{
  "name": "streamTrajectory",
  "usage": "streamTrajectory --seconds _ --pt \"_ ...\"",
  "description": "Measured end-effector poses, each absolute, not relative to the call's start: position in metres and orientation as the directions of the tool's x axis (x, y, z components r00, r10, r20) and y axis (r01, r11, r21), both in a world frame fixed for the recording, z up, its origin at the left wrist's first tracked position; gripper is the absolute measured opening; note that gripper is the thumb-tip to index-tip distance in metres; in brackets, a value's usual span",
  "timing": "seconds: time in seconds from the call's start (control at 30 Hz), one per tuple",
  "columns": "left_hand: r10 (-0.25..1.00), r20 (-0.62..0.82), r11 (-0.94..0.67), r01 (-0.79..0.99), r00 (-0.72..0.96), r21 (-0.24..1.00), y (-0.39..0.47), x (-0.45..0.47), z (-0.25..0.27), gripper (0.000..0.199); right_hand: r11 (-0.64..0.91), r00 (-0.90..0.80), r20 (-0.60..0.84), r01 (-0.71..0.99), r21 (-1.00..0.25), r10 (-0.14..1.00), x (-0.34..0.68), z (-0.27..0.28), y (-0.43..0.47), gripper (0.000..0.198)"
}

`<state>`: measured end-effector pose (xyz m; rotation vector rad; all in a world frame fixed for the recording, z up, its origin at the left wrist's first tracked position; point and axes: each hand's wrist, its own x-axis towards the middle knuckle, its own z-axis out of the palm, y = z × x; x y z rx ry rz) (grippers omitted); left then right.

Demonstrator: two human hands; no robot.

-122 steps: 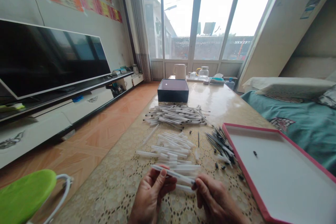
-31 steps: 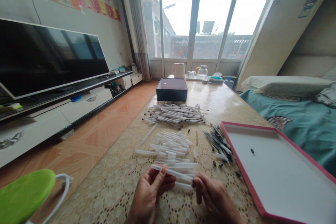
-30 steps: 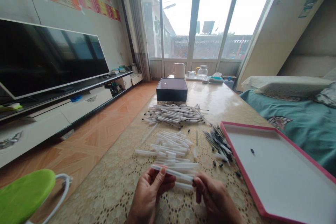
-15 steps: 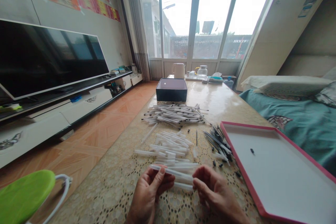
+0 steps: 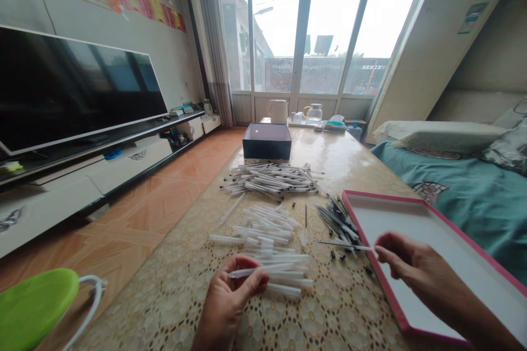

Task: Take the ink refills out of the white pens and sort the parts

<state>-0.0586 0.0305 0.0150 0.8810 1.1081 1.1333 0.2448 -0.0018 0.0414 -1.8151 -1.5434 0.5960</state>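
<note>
The left hand [image 5: 235,295], at the lower middle of the frame, has its thumb and fingers pressed together on a clear tube [image 5: 247,272], which points to the right with a slight upward tilt. The right hand [image 5: 411,260], in the lower right of the frame, is closed too: thumb and forefinger pinch the pale end of a thin refill [image 5: 340,244], whose dark length reaches left, nearly level, across the near part of a heap of dark refills [image 5: 335,218]. From here I can't tell whether it touches them. The hands are well apart, and that right hand is over the edge of a shallow lid [image 5: 436,263] with a pink rim.

Loose tubes [image 5: 269,225] lie in a pile in the middle of the frame, running down to just beside the left hand. Beyond them is a bigger heap of pens [image 5: 272,180], pale with black ends, and behind that an open dark box [image 5: 267,148]. A few small black caps [image 5: 332,255] are scattered near the dark heap. All of this is on a table [image 5: 181,279] with a patterned top. At its far end, toward the upper middle, I see a kettle [image 5: 279,111] and a glass jug [image 5: 314,114]. A green seat [image 5: 37,304] shows at lower left.
</note>
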Motion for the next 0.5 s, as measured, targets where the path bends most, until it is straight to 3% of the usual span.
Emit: streamTrajectory --seconds 0.1,0.2,0.3,0.5 --pt "0.996 -0.064 0.059 0.073 0.065 0.996 0.025 -0.054 0.014 0.010 -0.156 0.356 0.231 0.786 -0.598 0.906 0.244 0.047 0.011 0.023" --pt "0.989 0.129 -0.143 0.303 0.068 0.942 0.021 -0.053 0.012 0.007 -0.157 0.367 0.384 0.864 -0.479 0.847 0.238 0.040 0.037 0.016" --pt "0.967 0.243 -0.254 0.399 0.077 0.881 0.022 -0.056 0.011 0.014 -0.178 0.342 0.446 0.912 -0.370 0.827 0.236 0.026 0.065 0.011" --pt "0.923 0.343 -0.382 0.502 0.173 0.776 0.026 -0.061 0.010 0.026 -0.265 0.374 0.446 0.920 -0.289 0.813 0.236 0.012 0.093 0.009"
